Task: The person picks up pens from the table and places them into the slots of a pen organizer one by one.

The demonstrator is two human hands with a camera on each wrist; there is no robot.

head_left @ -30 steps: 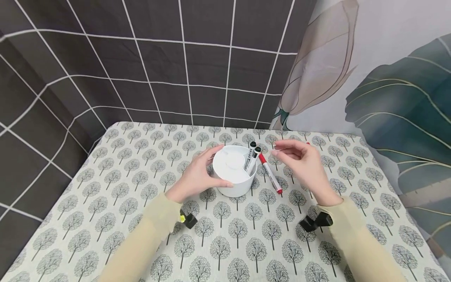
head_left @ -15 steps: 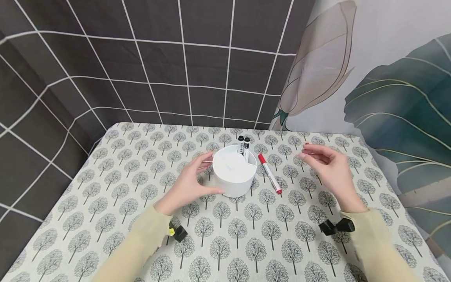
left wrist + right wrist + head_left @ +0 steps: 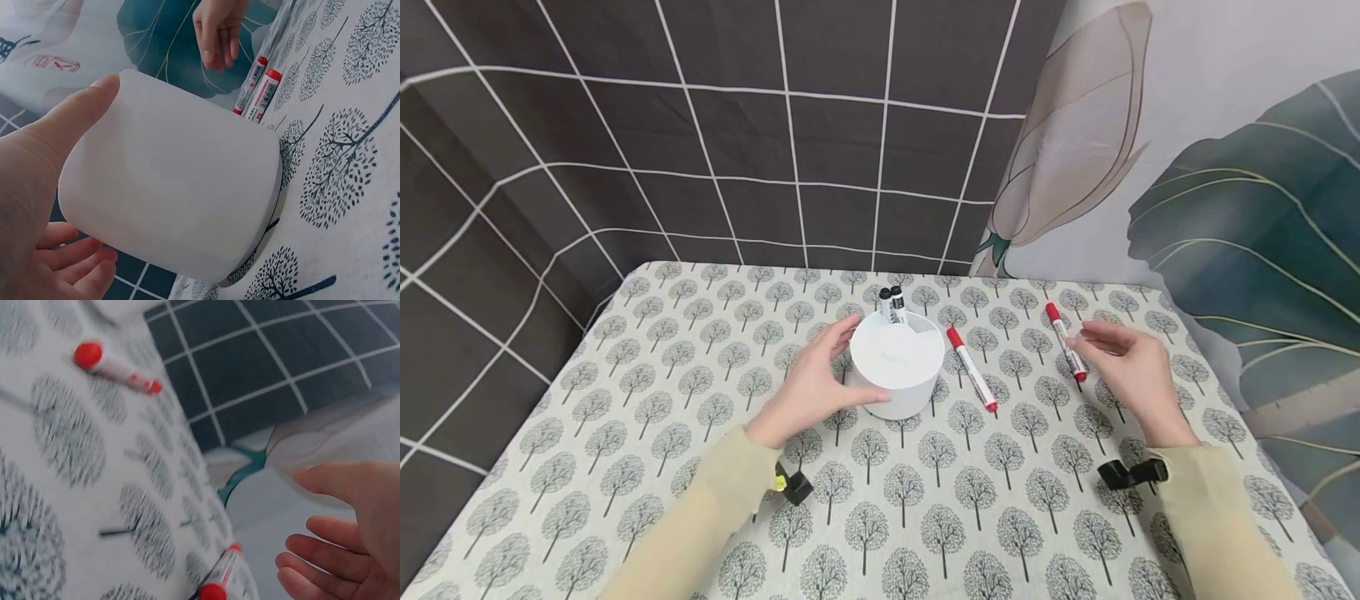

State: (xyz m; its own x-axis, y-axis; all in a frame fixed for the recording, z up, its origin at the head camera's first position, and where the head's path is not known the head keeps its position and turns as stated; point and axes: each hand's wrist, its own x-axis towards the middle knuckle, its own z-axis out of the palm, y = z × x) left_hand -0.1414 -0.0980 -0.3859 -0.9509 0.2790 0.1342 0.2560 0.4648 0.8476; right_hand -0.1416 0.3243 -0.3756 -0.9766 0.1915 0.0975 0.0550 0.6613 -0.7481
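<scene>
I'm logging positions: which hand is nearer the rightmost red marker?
Right. The right hand is just right of that marker; the left hand is well to its left, at the white container.

Container (image 3: 917, 396) set on tablecloth (image 3: 1037, 533), two markers (image 3: 898, 305) stood inside at twelve o'clock, near marker (image 3: 972, 369) laid at three, far marker (image 3: 1062, 335) laid beyond it

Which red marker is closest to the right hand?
The red marker farther from the white container, beside the right hand; the other red marker lies nearer the container.
</scene>
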